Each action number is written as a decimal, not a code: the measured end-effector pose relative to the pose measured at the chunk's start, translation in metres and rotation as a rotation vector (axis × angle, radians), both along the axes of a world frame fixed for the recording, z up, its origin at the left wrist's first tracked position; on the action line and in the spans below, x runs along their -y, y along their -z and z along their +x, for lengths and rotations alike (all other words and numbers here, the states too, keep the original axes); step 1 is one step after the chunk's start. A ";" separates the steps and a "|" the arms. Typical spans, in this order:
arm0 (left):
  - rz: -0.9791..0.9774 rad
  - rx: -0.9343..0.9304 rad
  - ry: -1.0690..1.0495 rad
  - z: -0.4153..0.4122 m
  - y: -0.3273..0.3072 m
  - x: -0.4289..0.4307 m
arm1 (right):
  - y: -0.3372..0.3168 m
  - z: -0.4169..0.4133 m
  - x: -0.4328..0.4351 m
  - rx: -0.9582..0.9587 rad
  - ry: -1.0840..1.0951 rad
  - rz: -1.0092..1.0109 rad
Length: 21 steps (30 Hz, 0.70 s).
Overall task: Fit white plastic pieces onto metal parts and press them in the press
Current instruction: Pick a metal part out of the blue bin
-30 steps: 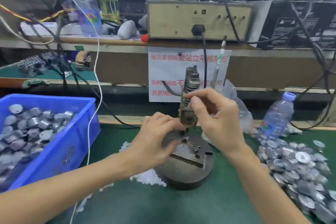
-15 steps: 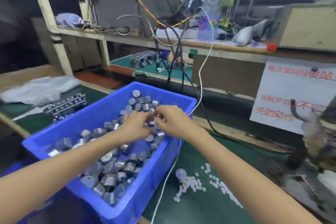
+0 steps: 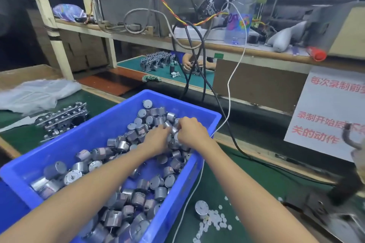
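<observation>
The blue bin is crowded with metal parts. Right of it, green mat lies open, crossed by a white cable.

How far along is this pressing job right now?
Done: nothing finished is identifiable. In hand: left hand and right hand reach among metal parts in the blue bin. Remaining: fitting white plastic pieces, lying on the mat, then pressing.

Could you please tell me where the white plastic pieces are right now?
In the head view, the white plastic pieces lie scattered on the green mat, just right of the blue bin, beside a lone metal part.
</observation>
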<state>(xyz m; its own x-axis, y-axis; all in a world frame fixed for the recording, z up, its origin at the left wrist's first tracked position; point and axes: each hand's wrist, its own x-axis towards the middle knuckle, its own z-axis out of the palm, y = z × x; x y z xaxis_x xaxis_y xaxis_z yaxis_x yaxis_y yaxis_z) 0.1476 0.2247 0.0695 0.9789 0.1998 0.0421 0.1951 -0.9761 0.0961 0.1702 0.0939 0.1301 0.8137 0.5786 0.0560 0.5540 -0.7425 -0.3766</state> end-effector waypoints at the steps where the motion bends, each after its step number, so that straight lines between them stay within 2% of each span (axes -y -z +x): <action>1: 0.010 -0.011 0.011 -0.001 0.000 -0.001 | 0.000 0.000 0.000 -0.009 -0.003 0.004; 4: 0.063 -0.049 0.036 -0.007 -0.006 -0.003 | 0.000 -0.001 0.001 -0.010 -0.014 0.022; 6: -0.039 -0.006 0.038 -0.011 -0.017 -0.002 | 0.000 -0.003 0.003 -0.014 -0.009 0.089; 10: -0.303 0.220 0.109 -0.020 -0.053 0.015 | -0.002 -0.006 0.008 -0.022 0.022 0.315; 13: -0.385 0.377 0.082 -0.035 -0.068 0.035 | -0.003 -0.014 0.016 -0.053 0.024 0.520; 17: -0.457 0.534 0.074 -0.056 -0.080 0.065 | -0.012 -0.026 0.041 -0.153 0.041 0.655; 21: -0.504 0.582 0.175 -0.073 -0.096 0.107 | -0.029 -0.040 0.087 -0.298 0.066 0.807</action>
